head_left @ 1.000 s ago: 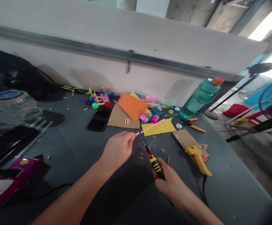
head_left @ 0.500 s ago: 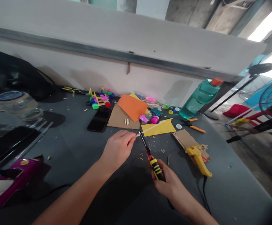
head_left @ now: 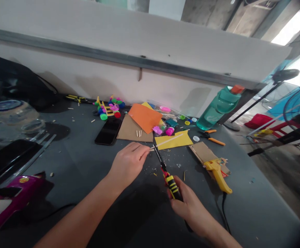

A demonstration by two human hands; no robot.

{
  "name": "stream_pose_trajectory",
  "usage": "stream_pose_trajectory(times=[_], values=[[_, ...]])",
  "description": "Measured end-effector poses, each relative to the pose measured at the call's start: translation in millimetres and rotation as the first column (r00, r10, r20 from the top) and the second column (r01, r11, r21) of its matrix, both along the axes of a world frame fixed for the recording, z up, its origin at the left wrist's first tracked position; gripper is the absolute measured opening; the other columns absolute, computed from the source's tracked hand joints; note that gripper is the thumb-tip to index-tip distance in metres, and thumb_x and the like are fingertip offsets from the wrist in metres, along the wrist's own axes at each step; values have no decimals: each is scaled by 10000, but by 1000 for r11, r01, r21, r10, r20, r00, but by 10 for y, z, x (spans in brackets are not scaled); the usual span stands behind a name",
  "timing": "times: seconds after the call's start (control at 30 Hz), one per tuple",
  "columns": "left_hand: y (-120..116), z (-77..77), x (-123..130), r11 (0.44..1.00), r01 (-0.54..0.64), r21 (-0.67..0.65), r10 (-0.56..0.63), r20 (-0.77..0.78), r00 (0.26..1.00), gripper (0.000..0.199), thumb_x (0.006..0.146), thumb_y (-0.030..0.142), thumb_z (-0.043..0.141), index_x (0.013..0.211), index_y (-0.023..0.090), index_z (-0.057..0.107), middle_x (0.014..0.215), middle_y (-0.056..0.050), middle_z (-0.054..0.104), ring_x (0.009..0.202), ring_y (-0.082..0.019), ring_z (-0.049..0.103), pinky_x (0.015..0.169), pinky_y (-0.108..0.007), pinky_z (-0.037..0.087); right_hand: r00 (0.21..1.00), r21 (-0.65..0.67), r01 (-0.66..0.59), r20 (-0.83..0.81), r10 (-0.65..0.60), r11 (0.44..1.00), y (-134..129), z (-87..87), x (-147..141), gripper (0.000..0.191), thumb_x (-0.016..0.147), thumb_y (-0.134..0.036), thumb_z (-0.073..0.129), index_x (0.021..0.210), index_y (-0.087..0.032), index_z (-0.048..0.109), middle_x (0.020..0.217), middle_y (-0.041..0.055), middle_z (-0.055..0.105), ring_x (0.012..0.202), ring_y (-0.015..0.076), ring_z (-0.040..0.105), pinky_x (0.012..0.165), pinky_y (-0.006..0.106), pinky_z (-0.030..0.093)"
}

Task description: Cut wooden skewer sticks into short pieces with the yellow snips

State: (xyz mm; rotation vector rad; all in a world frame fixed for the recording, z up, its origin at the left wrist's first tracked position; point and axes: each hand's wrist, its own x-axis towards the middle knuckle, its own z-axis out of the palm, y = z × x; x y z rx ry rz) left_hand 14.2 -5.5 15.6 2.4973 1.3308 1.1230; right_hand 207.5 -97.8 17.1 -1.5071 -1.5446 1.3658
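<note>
My left hand (head_left: 130,160) is closed, pinching a thin pale stick (head_left: 165,142) near its end. The stick points to the upper right, over a yellow piece of paper (head_left: 182,138). My right hand (head_left: 185,199) is wrapped around the black-and-yellow handles of a pair of pliers (head_left: 172,182). The pliers' narrow jaws meet the stick just beyond my left fingertips; how tightly they close on it is too small to tell. Small pale scraps lie on the dark table (head_left: 93,179) below. Several short stick pieces (head_left: 139,133) rest on brown cardboard (head_left: 124,129).
A yellow glue gun (head_left: 218,174) lies on cardboard at right, its cord running forward. Behind it are orange-handled pliers (head_left: 216,140) and a teal bottle (head_left: 218,108). A phone (head_left: 108,131), colourful toy-like pieces (head_left: 110,108) and an orange sheet (head_left: 146,117) stand farther back. A jar (head_left: 15,113) is left.
The view has shifted slightly. Both hands keep their grips, and the pliers stay at the same place on the stick.
</note>
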Motion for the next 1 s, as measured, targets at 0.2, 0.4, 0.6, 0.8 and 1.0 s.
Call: stream_pose_trajectory(times=[0.2,0.4,0.6,0.8,1.0], values=[[-13,26,42,961,-27,-277,79,179,981,195,871,277,464,788,198,622,691,8,644,624,-108,569,568,-228,412,1000,37,-16,15,16,999,1,-3,-11,295,578,-52,401,835,-171,484,783,-1,548,722,139,485,631,224,366],[-26,52,48,964,-45,-261,107,227,968,130,839,249,512,810,196,626,724,1,642,643,-114,561,585,-228,418,1000,-24,0,-25,-1,1000,2,-122,-10,264,617,-76,443,853,-184,495,717,-29,487,629,111,434,582,219,336],[1,24,28,985,-44,-169,76,186,980,106,829,193,523,828,207,628,776,0,640,713,-125,563,650,-249,430,998,-59,-24,-58,20,998,13,-182,32,238,657,-106,454,875,-191,501,750,-22,494,641,116,447,593,233,339],[26,0,13,996,2,-91,14,172,985,125,825,151,518,851,207,627,815,-13,639,784,-140,574,715,-274,451,992,-92,-18,-123,7,996,21,-200,61,267,645,-109,462,898,-186,499,775,-13,493,653,117,438,606,236,343],[33,-5,11,999,36,-24,-32,139,990,154,850,158,483,859,205,629,806,-24,635,795,-146,573,720,-287,467,991,-104,-9,-133,-5,995,28,-199,51,291,615,-90,438,883,-189,494,754,-23,488,638,110,420,584,227,323]])
